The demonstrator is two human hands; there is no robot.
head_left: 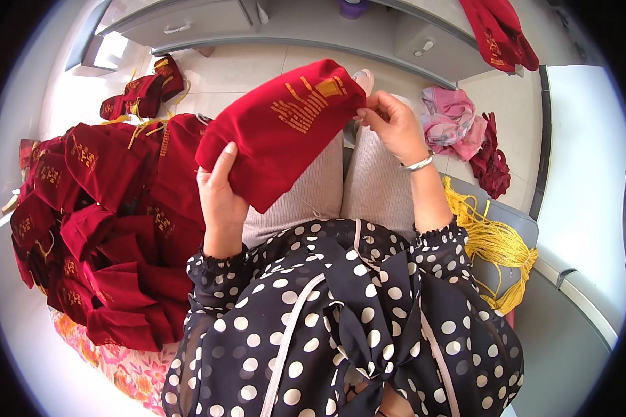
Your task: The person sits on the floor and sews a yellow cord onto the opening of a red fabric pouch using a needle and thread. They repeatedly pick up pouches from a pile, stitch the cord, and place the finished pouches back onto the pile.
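Polka-dotted dark sleeves [341, 306] fill the lower part of the view, and from them both forearms rise toward a red velvet pouch [278, 132] held up over the person's lap. It is a soft, flat, roughly rectangular bag of deep red cloth with a gold printed design near its upper right end; it sits tilted, the lower corner pointing down toward the knees.

At its lower left edge the left hand [219, 198] grips it, thumb laid up over the front face and the other fingers hidden behind the cloth. At the upper right corner the right hand [396, 125] has its fingers [370, 110] drawn together, pinching the mouth of the pouch. A silver bracelet [417, 164] circles that wrist.

One pouch is in the hands. To the person's left a large heap of matching red pouches [97, 229] lies on a floral cloth [118, 365], too many and too overlapped to count. One smaller cluster [142, 90] lies on the floor beyond it. One bundle of yellow cord [494, 243] rests on the right, with one pink cloth [452, 118] and one dark red scrap [492, 163] farther off.
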